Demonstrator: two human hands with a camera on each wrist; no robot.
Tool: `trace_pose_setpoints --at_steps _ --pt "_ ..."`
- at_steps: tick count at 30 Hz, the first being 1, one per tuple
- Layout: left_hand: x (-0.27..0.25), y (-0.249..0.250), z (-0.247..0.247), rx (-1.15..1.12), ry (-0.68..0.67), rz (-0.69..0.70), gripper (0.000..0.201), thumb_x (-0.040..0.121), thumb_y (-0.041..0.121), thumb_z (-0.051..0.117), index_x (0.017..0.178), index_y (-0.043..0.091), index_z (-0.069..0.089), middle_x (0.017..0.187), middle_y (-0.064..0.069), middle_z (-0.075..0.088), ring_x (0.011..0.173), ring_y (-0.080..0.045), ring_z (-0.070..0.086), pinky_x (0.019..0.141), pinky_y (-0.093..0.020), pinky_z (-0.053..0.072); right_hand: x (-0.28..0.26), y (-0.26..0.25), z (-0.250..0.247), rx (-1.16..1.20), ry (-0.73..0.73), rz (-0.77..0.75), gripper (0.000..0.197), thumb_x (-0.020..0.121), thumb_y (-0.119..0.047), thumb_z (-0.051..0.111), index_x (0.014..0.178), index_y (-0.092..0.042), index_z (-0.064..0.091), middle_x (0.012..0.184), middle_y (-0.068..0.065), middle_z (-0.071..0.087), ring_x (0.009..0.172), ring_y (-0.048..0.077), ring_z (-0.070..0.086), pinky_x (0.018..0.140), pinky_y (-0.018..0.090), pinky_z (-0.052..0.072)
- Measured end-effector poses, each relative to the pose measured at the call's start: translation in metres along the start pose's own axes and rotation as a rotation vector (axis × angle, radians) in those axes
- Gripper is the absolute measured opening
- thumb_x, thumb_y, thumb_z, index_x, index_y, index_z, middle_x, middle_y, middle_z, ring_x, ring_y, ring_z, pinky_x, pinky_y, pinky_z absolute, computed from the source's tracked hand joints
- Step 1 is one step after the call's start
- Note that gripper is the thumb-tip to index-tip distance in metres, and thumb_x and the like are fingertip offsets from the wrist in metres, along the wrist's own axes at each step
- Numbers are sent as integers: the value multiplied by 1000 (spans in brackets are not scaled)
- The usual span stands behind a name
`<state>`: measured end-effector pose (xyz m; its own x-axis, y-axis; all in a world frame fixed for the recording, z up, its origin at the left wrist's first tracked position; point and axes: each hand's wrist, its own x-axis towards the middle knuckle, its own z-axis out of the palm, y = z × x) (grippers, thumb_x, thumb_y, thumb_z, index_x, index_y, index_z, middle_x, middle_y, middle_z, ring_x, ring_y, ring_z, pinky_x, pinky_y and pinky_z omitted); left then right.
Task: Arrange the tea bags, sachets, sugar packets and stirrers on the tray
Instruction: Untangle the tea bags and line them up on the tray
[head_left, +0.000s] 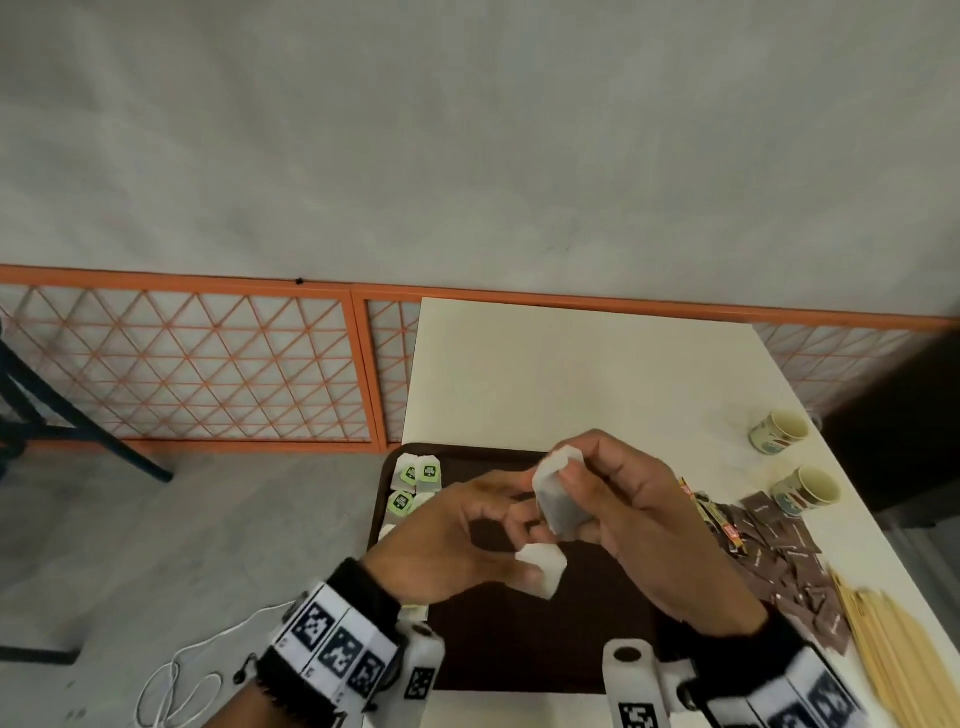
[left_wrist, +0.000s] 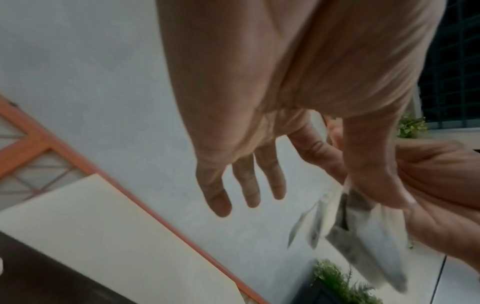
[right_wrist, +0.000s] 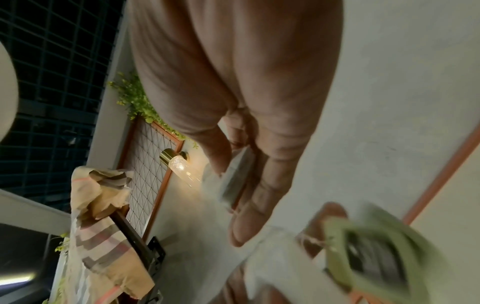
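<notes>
A dark brown tray (head_left: 519, 654) lies on the white table (head_left: 571, 374). Several tea bags with green tags (head_left: 415, 480) sit in its far left corner. Above the tray my right hand (head_left: 577, 500) grips a small stack of white tea bags (head_left: 553, 501), seen between thumb and fingers as the stack (right_wrist: 236, 176) in the right wrist view. Just below, my left hand (head_left: 524, 551) pinches one white tea bag (head_left: 548, 577) with thumb and forefinger; its other fingers (left_wrist: 246, 185) stay straight. That bag's green tag (right_wrist: 376, 259) shows blurred.
Right of the tray lie brown sugar packets (head_left: 779, 551), orange and red sachets (head_left: 701, 512) and wooden stirrers (head_left: 878, 654). Two paper cups (head_left: 779, 431) (head_left: 808, 491) lie near the table's right edge. An orange lattice fence (head_left: 182, 364) stands on the floor to the left.
</notes>
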<state>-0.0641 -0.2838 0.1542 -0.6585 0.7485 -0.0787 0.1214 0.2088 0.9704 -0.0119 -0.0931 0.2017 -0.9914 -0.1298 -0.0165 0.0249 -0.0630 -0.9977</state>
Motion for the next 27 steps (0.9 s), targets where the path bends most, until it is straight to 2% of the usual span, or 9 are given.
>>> trace_pose_setpoints --at_steps 3,6,9,12,15,18,20,23,27 --pt "9 -6 12 -78 -24 6 17 79 14 81 77 9 64 110 6 71 112 -10 64 106 -38 46 9 -13 -4 -20 25 2 24 96 -21 47 106 -1 56 105 20 70 90 43 71 76 48 60" --pt "6 -16 16 -98 -48 -23 14 81 13 78 78 16 64 112 7 72 107 -11 67 96 -33 53 14 -23 -16 18 81 27 25 95 -22 46 108 -3 56 106 18 70 92 39 72 74 41 61" --pt "-4 -21 15 -203 -33 -56 17 83 11 76 81 23 65 96 7 73 92 -10 68 82 -25 55 18 -16 -32 -55 189 62 24 94 -23 52 107 -5 61 105 12 69 92 34 72 74 39 61" --pt "-17 -25 11 -369 72 -108 13 81 11 77 86 11 64 82 6 70 81 -11 68 68 -24 55 18 12 -39 -322 282 138 11 95 -24 61 95 -18 70 96 0 71 87 23 70 70 33 59" --pt "-30 -37 6 -549 162 -203 32 76 19 82 95 2 63 96 -9 72 93 -27 71 72 -33 58 8 52 -28 -591 206 237 10 93 -28 63 90 -31 72 86 -13 71 76 7 67 64 26 57" --pt "-38 -47 5 -692 230 -323 45 80 15 76 114 -3 53 115 -24 66 104 -38 68 80 -43 60 -4 84 -1 -501 135 284 12 95 -21 63 93 -28 73 87 -6 72 76 11 70 59 28 59" --pt "-42 -52 7 -742 271 -367 43 84 10 68 120 0 47 121 -28 61 105 -39 68 81 -44 60 -6 95 16 -365 125 336 15 96 -15 60 96 -22 74 90 0 73 80 17 72 65 32 61" --pt "-45 -59 9 -658 323 -393 30 92 7 61 117 5 45 122 -27 58 105 -34 67 78 -38 59 -4 97 33 -170 142 402 18 97 -9 56 101 -16 72 96 0 75 89 20 73 75 36 62" --pt "-46 -67 10 -573 380 -437 27 93 11 61 118 9 54 121 -22 61 110 -31 65 82 -36 58 -6 100 41 -165 180 398 16 96 -10 59 100 -17 73 94 -1 75 86 17 74 70 32 62"
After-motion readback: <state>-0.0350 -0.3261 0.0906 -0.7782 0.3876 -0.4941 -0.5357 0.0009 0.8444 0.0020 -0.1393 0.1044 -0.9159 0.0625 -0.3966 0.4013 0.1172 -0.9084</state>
